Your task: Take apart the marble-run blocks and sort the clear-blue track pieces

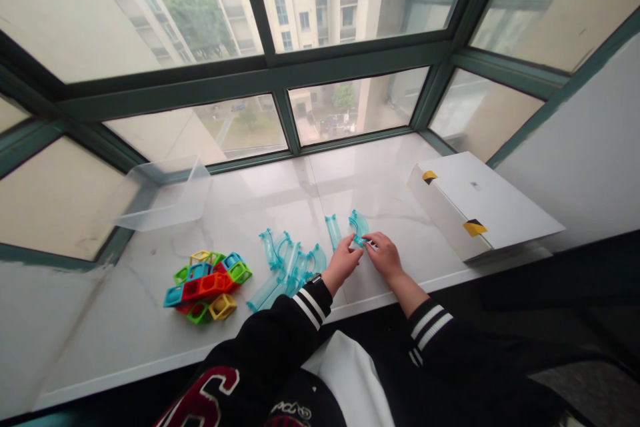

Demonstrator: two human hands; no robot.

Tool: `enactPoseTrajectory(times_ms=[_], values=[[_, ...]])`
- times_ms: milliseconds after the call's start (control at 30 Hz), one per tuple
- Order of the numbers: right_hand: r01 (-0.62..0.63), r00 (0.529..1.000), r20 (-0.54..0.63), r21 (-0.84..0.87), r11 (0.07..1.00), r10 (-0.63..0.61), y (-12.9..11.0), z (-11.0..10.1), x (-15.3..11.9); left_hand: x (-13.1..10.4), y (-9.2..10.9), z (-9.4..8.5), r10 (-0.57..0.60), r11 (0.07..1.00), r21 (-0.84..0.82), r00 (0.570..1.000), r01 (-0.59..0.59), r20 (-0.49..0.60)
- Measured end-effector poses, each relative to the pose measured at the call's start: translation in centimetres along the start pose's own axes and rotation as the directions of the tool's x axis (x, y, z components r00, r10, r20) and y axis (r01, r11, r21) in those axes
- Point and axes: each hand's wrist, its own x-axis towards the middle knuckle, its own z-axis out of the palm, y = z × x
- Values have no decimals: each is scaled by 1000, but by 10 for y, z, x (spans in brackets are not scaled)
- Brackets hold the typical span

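Observation:
Both of my hands meet over the white marble sill, at a curved translucent blue track piece (359, 221). My left hand (343, 261) is closed, its fingertips pinching the near end of the piece. From the other side, my right hand (384, 255) grips the same end between thumb and fingers. A straight blue track piece (333, 231) lies just beyond my left hand. Left of my left wrist is a loose pile of blue track pieces (290, 264), partly hidden by my sleeve.
Colourful hollow blocks (207, 285) are heaped on the sill (125, 320) at the left. Behind them is a clear plastic bin (173, 197). A white box (487, 203) with yellow-black tabs sits at the right. Windows (357, 107) line the back.

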Motion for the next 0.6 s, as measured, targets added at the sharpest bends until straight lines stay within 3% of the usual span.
enactPoseTrajectory(times_ms=[600], values=[[6,1000,-9,-27,1000,-7,4,9,-3,5,-12,3,-28,1000,14,999,28,16]])
